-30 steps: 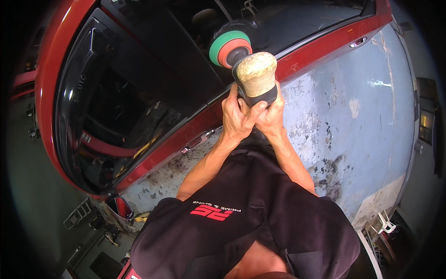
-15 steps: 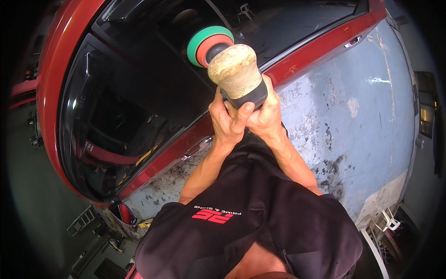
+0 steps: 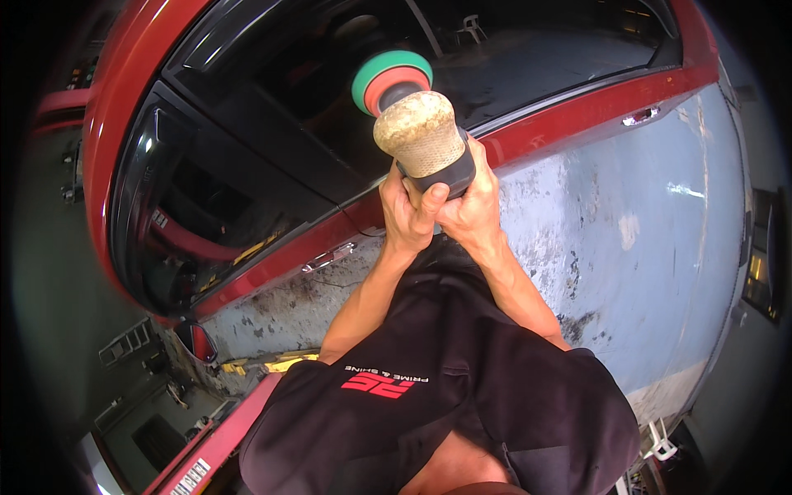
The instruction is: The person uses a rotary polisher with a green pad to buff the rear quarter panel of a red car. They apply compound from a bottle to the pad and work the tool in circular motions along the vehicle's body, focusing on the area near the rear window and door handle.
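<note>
My left hand (image 3: 403, 206) and my right hand (image 3: 473, 208) are wrapped together around the dark near end of a power polisher (image 3: 419, 136). A worn, tan, mesh-like cover wraps the tool's body. At its far end sits a round green polishing pad (image 3: 398, 59) with an orange layer behind it. The pad is over the dark side window (image 3: 322, 91) of a red car (image 3: 569, 136). Whether it touches the glass I cannot tell. My hands partly hide the tool's grip.
Chrome door handles (image 3: 328, 257) stick out from the car's side. A side mirror (image 3: 196, 341) stands at the lower left, near a yellow object (image 3: 289, 361). The floor (image 3: 635, 247) is worn blue-grey. A white chair (image 3: 658, 440) is at the lower right, a ladder (image 3: 125, 343) at the left.
The polisher's pad has swung slightly to the right in the picture, and the view of the car and floor has turned. Both hands keep the same hold.
</note>
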Motion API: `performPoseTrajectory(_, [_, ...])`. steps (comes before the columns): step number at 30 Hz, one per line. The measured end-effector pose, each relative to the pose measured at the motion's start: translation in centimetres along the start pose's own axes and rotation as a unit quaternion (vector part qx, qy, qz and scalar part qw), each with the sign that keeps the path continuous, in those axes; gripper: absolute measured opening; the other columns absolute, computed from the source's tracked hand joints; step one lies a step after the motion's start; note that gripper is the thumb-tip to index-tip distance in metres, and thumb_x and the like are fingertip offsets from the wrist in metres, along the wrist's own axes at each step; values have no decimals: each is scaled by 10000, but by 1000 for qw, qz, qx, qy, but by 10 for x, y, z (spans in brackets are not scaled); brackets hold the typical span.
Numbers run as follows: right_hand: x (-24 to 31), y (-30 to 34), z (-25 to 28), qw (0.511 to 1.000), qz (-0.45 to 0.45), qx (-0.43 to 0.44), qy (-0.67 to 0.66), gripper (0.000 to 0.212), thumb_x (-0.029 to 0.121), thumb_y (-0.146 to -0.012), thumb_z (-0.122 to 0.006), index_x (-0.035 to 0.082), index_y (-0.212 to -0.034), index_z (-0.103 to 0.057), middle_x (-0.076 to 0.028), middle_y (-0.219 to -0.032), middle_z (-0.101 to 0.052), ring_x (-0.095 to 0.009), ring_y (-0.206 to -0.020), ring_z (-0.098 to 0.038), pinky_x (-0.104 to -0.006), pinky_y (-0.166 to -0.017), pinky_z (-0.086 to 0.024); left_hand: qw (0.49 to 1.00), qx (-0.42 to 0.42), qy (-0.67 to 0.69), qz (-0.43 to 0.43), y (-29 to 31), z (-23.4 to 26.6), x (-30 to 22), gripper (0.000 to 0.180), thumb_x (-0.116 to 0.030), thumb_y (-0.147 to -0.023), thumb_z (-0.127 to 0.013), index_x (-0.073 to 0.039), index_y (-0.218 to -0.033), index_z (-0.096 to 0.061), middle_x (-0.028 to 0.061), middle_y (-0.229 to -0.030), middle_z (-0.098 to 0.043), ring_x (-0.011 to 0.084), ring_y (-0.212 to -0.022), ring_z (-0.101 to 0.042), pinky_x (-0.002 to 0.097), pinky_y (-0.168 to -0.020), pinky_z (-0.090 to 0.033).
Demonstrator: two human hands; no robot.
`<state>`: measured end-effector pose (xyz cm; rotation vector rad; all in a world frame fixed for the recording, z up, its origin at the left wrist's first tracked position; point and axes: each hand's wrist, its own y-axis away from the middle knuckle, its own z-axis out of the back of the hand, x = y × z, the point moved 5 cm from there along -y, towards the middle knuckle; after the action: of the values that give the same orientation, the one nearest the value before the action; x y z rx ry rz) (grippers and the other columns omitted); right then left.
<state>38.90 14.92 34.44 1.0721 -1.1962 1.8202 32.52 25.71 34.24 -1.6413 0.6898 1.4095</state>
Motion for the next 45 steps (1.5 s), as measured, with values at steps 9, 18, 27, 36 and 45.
performPoseTrajectory(9, [9, -8, 9, 999, -2, 35, -7, 823, 318, -711, -951, -15, -1350, -553, -197, -1171, -705, -394, -1048, -730, -445, -866, -597, 999, -39, 6, 4, 2, -9, -9, 799, -563, -908, -726, 96, -1333, -573, 216, -1173, -712, 277, -1069, -692, 390, -939, -534])
performPoseTrajectory(18, [7, -7, 9, 998, -35, 52, -14, 793, 330, -719, -957, -23, -1322, -580, -205, -1174, -720, -365, -1044, -745, -418, -866, -600, 998, -65, 0, 2, 2, -10, -13, 789, -569, -898, -746, 90, -1303, -587, 211, -1068, -742, 283, -985, -730, 389, -883, -557])
performPoseTrajectory(27, [13, -1, -1, 997, -58, 11, -42, 686, 319, -715, -963, 7, -1226, -627, -177, -1056, -755, -281, -927, -768, -384, -801, -601, 998, -51, -16, 14, 2, 2, -19, 707, -562, -871, -787, 75, -1120, -609, 216, -906, -737, 310, -841, -750, 401, -763, -566])
performPoseTrajectory(36, [-6, 11, -14, 995, -52, -18, -81, 639, 272, -725, -960, 3, -1206, -637, -141, -1018, -754, -221, -916, -741, -360, -819, -583, 998, -24, -41, 28, 1, 8, -21, 769, -562, -874, -775, 99, -1215, -582, 256, -933, -736, 390, -873, -766, 424, -758, -585])
performPoseTrajectory(45, [-9, 21, -25, 993, -91, -24, -71, 602, 298, -786, -934, -16, -1194, -622, -147, -1016, -739, -220, -925, -719, -374, -829, -571, 992, -37, -75, 92, -1, 15, -31, 737, -491, -823, -850, 88, -1206, -603, 266, -979, -750, 390, -919, -777, 428, -792, -605])
